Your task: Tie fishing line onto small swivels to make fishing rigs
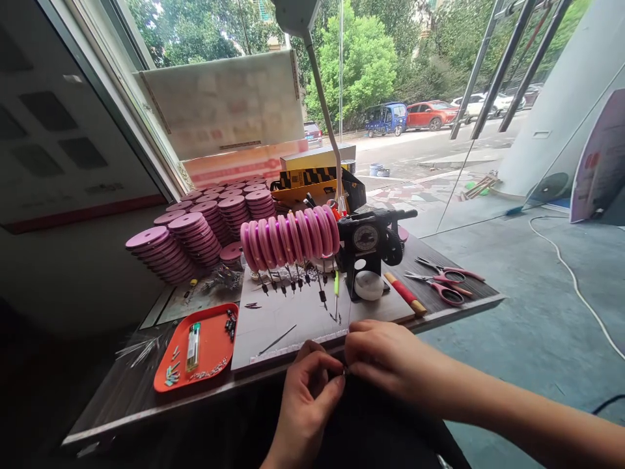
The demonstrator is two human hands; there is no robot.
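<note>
My left hand [312, 394] and my right hand [388, 355] meet in front of the table's near edge. Thumb and forefinger are pinched together on each; a tiny item lies between the fingertips, too small to name. Beyond them, a row of pink spools [288, 240] is mounted on a black winding machine with a dial [366, 238]. Short dark pieces [293, 285] dangle below the spools on fine lines. A green-handled tool [336, 283] stands below the row, and a thin dark rod [278, 339] lies on the white board [303, 319].
An orange tray [163, 365] with small parts and a clear tube [193, 345] sits at left. Stacked pink discs [156, 254] stand behind it. At right lie scissors [442, 290], pliers [459, 270] and a red-wrapped stick [405, 294]. A lamp arm [325, 98] rises at the back.
</note>
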